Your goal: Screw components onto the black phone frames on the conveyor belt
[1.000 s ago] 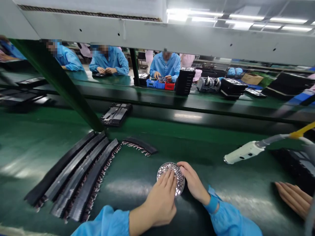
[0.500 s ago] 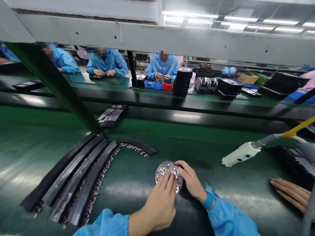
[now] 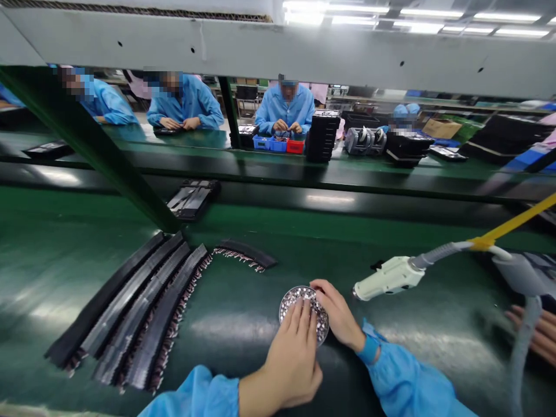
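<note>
A round dish (image 3: 288,300) covered with many small shiny metal pieces lies on the green tabletop in front of me. My left hand (image 3: 293,353) rests over it, fingers stretched out flat and touching the small pieces. What lies under those fingers is hidden. My right hand (image 3: 337,314) grips the dish's right rim, thumb and fingers curled at its edge. To the left of both hands are several long black curved strips (image 3: 150,315) with short wires fringing their sides. A shorter black strip (image 3: 247,252) of the same sort lies just behind the dish.
A white power screwdriver (image 3: 386,280) hangs from a grey hose right of my hands. Another person's hand (image 3: 536,330) is at the right edge. A black device (image 3: 193,200) lies by the slanted green post (image 3: 108,162). Co-workers in blue sit across the bench.
My left hand has shifted slightly over the dish, fingers still flat. The hanging screwdriver has swung left, towards my right hand. The other person's hand has moved further right. The view has tilted a little.
</note>
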Motion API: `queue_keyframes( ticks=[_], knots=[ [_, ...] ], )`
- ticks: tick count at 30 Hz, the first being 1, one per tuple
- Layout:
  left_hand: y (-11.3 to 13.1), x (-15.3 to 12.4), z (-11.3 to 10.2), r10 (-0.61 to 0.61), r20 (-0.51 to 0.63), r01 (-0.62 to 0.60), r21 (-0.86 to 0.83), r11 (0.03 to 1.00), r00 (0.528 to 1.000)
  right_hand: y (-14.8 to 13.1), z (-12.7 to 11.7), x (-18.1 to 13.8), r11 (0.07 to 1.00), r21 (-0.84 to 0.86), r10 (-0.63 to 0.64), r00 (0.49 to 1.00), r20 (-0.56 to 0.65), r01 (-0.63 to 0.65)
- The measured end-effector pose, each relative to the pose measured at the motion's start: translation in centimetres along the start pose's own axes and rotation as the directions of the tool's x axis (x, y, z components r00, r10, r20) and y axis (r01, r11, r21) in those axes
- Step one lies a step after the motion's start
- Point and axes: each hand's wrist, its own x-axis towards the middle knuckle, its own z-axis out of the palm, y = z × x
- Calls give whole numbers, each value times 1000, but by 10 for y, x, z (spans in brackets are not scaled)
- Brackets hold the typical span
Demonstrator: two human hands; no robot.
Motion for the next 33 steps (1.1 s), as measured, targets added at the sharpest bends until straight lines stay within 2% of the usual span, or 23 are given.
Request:
queue_keyframes(
  ticks=[4,10,15,17,20,23,26,29,33],
  knots=[
    [2,22,-8,-10,11,10,8,1000,1000,-6,8,21,998,60,-39,995,88,34],
    [-20,25,-8,-116,-123,122,43,992,986,-9,1,23,992,121,-39,994,99,27],
    [-6,30,-7,-134,-64,137,46,990,989,-6,0,21,994,109,-27,996,80,18],
    [2,30,-8,-84,-50,87,67,994,995,-5,0,22,994,107,-25,997,77,16],
    [7,24,-8,84,-79,-76,98,992,993,-6,-2,22,993,112,-29,996,80,20],
    [2,16,-6,208,-122,-195,108,975,971,-8,-4,22,992,120,-33,996,80,24],
    [-8,16,-10,252,-111,-244,80,966,961,-8,-3,22,991,130,-31,997,75,21],
    [-20,23,-17,210,-45,-207,67,976,977,-7,-3,22,990,144,-25,997,71,14],
    [-30,25,-24,77,-15,-76,49,996,997,-5,-2,21,985,170,-28,996,82,13]
  ],
)
